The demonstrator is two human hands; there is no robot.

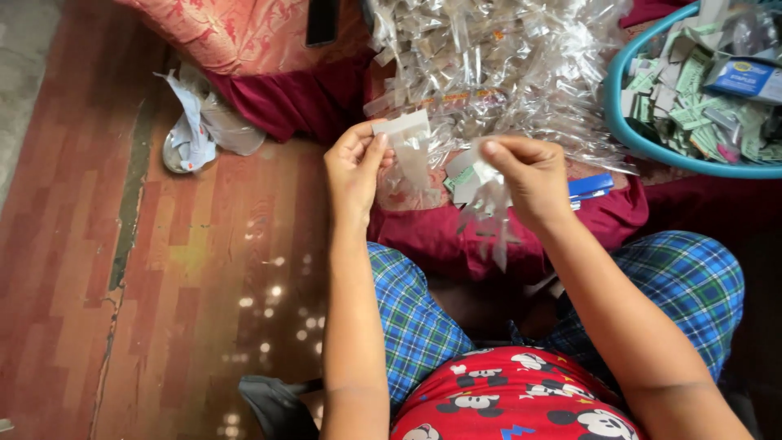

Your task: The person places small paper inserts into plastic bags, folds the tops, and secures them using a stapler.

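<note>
Nearest the camera, at the bottom of the frame, sat the person's lap in blue checked trousers [423, 326] and a red printed top [513, 399], with both forearms rising toward the middle of the picture.

The left hand [354, 167] was closed in a pinch, thumb against fingers, on the left edge of a small clear packet [407, 143]. The packet hung with its long axis running up and down the frame, its white header strip uppermost and lying almost level, tilted slightly up to the right. It lay just to the right of that grip, between the two hands, and nearer the left one.

The right hand [529, 175] was likewise closed, its grip holding a loose bunch of clear packets [485, 195] that trailed downward; how many it held could not be told, perhaps several.

Just beyond the hands, a blue stapler-like tool [590, 186] rested on a maroon cushion [456, 236]. Farther up lay a heap of empty clear bags [497, 57], and at the upper right a teal basin [643, 143] filled with pale green and white paper slips [692, 98].
</note>
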